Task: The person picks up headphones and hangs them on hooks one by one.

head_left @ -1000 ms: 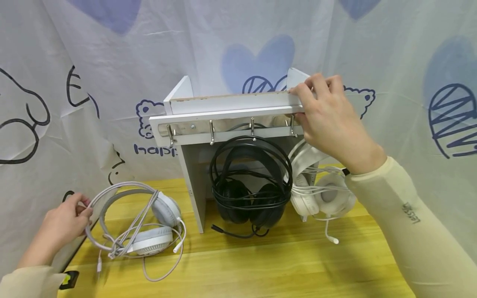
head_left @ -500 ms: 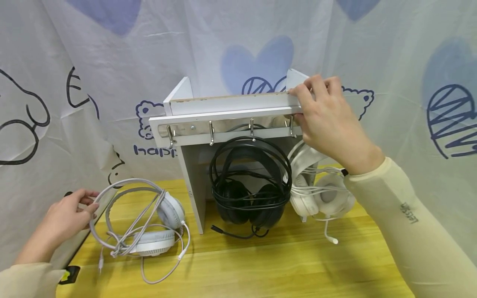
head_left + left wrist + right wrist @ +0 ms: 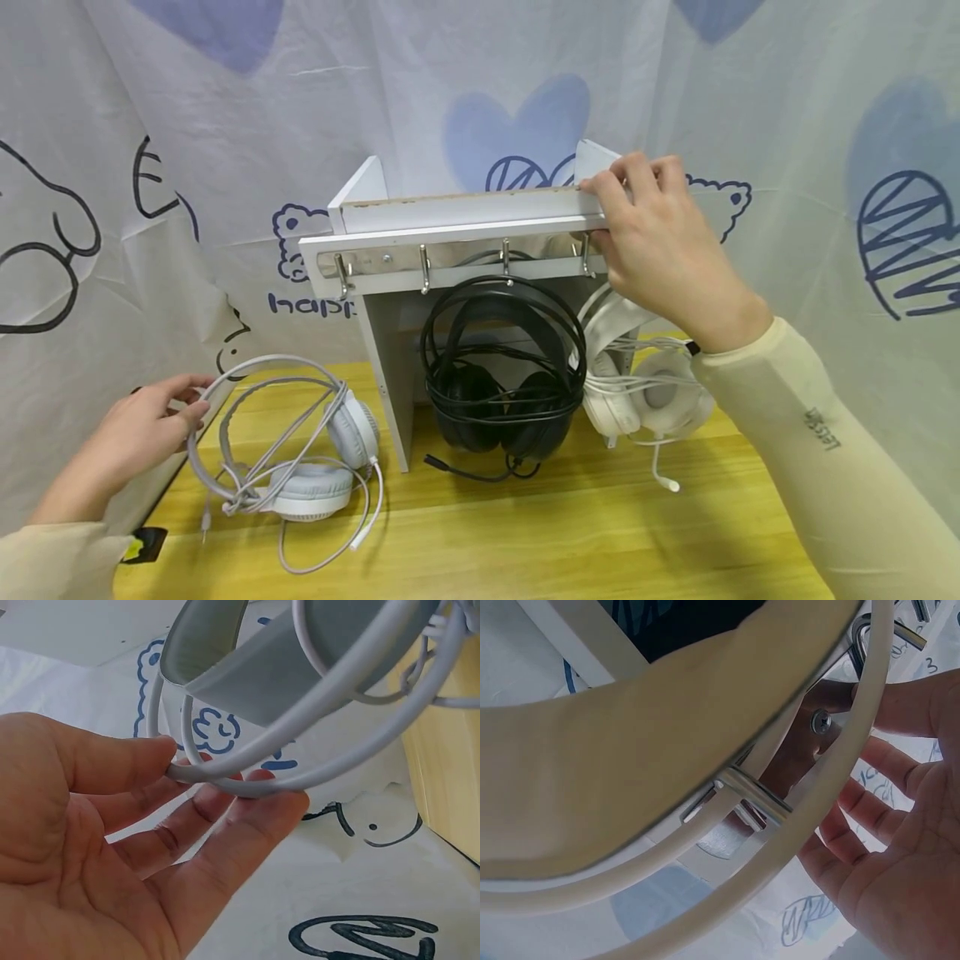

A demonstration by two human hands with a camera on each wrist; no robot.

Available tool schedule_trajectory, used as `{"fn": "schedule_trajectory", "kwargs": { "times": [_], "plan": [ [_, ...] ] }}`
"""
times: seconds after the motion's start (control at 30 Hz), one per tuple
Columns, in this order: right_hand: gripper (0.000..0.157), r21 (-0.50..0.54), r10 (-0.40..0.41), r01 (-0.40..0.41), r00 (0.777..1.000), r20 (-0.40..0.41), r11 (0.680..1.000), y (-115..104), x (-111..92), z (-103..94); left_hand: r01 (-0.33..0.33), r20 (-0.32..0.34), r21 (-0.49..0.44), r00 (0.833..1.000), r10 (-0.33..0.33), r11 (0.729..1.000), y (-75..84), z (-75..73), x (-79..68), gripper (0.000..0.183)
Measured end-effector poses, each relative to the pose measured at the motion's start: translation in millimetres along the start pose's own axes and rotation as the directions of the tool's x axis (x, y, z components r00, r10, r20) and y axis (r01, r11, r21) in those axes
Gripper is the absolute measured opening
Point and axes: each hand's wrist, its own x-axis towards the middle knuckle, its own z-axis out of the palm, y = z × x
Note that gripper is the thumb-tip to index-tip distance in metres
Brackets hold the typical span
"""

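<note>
In the head view my left hand is at the lower left, pinching the headband of a pale grey headset. Thumb and fingertips meet the two thin headband tubes in the left wrist view; its cable is wound around it. At the right end of a white hook rack, my right hand grips the board, fingers over its top edge. A black headset hangs from a hook in the middle. Beside it hangs a white headset, its top hidden by my right hand; its cream band fills the right wrist view.
Bare metal hooks line the rack's left half. The rack's side panel stands on the yellow wood-grain table. A printed curtain surrounds the table behind and at both sides. A small black-and-yellow object lies by my left sleeve.
My left hand has moved right and slightly up, and the pale grey headset has shifted right with it, turning a little. My right hand keeps its place on the rack.
</note>
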Motion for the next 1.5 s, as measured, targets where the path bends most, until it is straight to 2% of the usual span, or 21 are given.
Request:
{"fn": "schedule_trajectory", "kwargs": {
  "times": [0.37,0.57,0.93,1.5],
  "plan": [
    [0.037,0.004,0.014,-0.014,1.000,0.005,1.000,0,0,0.2,0.001,-0.010,0.040,1.000,0.000,0.999,12.9,-2.6,0.9,0.038],
    [0.037,0.008,0.023,-0.023,1.000,0.006,1.000,-1,-1,0.0,0.003,-0.005,0.029,1.000,-0.003,1.000,17.6,-2.9,1.7,0.043],
    [0.040,0.010,0.037,-0.037,0.999,0.022,0.999,-2,-2,-0.5,0.000,-0.034,0.011,0.999,0.001,1.000,22.5,0.1,2.2,0.043],
    [0.041,0.012,0.034,-0.034,0.999,0.023,0.999,-2,-1,0.4,-0.054,-0.113,0.017,0.992,0.055,0.998,31.0,1.8,-0.7,0.039]
  ]
}}
